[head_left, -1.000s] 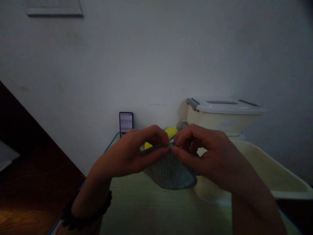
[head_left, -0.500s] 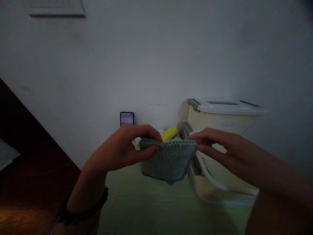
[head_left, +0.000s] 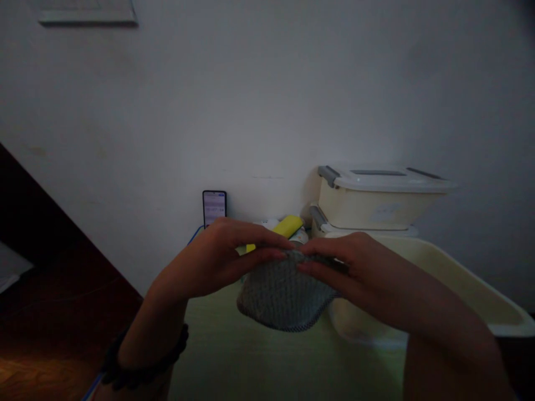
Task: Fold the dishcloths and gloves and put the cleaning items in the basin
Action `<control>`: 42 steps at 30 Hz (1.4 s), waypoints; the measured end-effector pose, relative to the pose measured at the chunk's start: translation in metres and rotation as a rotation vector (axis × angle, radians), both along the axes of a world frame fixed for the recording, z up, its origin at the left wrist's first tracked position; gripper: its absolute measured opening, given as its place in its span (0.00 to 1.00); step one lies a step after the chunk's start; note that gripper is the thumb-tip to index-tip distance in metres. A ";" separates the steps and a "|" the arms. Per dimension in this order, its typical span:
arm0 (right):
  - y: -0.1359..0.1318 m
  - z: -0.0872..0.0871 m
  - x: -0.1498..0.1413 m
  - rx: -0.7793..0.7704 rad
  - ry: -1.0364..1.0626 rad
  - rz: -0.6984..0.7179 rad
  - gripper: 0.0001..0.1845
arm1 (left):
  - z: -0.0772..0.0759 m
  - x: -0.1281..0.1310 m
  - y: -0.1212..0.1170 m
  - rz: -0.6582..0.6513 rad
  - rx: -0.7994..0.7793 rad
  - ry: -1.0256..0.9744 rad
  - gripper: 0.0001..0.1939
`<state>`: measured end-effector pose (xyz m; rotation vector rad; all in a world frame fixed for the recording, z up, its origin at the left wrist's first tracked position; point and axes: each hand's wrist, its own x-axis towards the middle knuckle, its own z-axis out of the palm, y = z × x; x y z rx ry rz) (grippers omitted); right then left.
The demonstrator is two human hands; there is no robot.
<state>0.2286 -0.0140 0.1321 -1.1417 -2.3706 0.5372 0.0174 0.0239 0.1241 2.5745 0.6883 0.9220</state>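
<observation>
Head view: above a pale green table [head_left: 234, 356], beside an open cream tub [head_left: 438, 264], the left hand [head_left: 213, 256] and right hand [head_left: 355, 264] pinch the top edge of a grey cloth [head_left: 288, 295] hanging below their fingertips, an upright phone [head_left: 214, 207] behind.

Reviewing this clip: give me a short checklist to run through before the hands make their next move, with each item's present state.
1. Left hand pinching the grey cloth at its top edge: ok.
2. Right hand gripping the cloth near the same spot: ok.
3. Cloth's lower edge off the tabletop: cannot tell from this angle.
4. Yellow object in full view: not ok, the left hand's fingers cover part of it.
5. Phone upright near the wall: ok.
6. Lid on the upper storage box: ok.
</observation>
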 end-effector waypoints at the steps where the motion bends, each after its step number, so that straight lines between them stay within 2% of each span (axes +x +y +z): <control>1: 0.000 0.000 0.002 -0.004 -0.007 -0.001 0.08 | 0.000 0.000 0.000 0.009 -0.009 0.003 0.09; 9: -0.001 -0.004 -0.004 0.003 -0.065 -0.059 0.09 | -0.004 0.011 -0.001 0.065 -0.085 -0.028 0.06; 13: 0.004 -0.002 -0.003 0.037 -0.005 -0.072 0.09 | -0.009 0.012 0.002 0.021 -0.288 -0.081 0.12; 16: 0.007 0.000 0.002 0.077 0.122 -0.158 0.11 | -0.013 0.009 0.008 -0.064 -0.455 -0.062 0.19; 18: 0.008 -0.001 0.006 0.067 0.257 -0.196 0.09 | -0.015 0.006 0.013 -0.085 -0.518 -0.053 0.17; 21: 0.012 -0.005 0.008 -0.094 0.492 -0.178 0.08 | -0.016 0.003 0.020 -0.044 -0.577 -0.209 0.14; 23: 0.015 -0.008 0.008 -0.200 0.625 -0.147 0.15 | -0.016 0.002 0.022 0.022 -0.581 -0.412 0.16; 25: 0.018 -0.010 0.007 -0.214 0.682 -0.125 0.28 | -0.015 0.002 0.024 0.074 -0.572 -0.590 0.18; 27: 0.019 -0.011 0.007 -0.183 0.666 -0.092 0.36 | -0.014 0.002 0.024 0.088 -0.553 -0.677 0.22; 29: 0.019 -0.011 0.008 -0.151 0.607 -0.059 0.38 | -0.013 0.002 0.024 0.070 -0.529 -0.674 0.24; 31: 0.018 -0.011 0.009 -0.109 0.520 -0.050 0.35 | -0.013 0.001 0.024 0.055 -0.470 -0.632 0.21; 35: 0.017 -0.009 0.012 -0.077 0.319 -0.030 0.24 | -0.014 -0.002 0.023 0.044 -0.344 -0.521 0.05; 37: 0.017 -0.009 0.013 -0.058 0.294 -0.026 0.18 | -0.014 -0.004 0.022 -0.007 -0.377 -0.480 0.05; 39: 0.019 -0.008 0.012 0.002 0.346 -0.054 0.13 | -0.014 -0.006 0.021 -0.094 -0.475 -0.417 0.07; 42: 0.020 -0.008 0.011 0.096 0.467 -0.116 0.10 | -0.014 -0.009 0.020 -0.202 -0.586 -0.303 0.17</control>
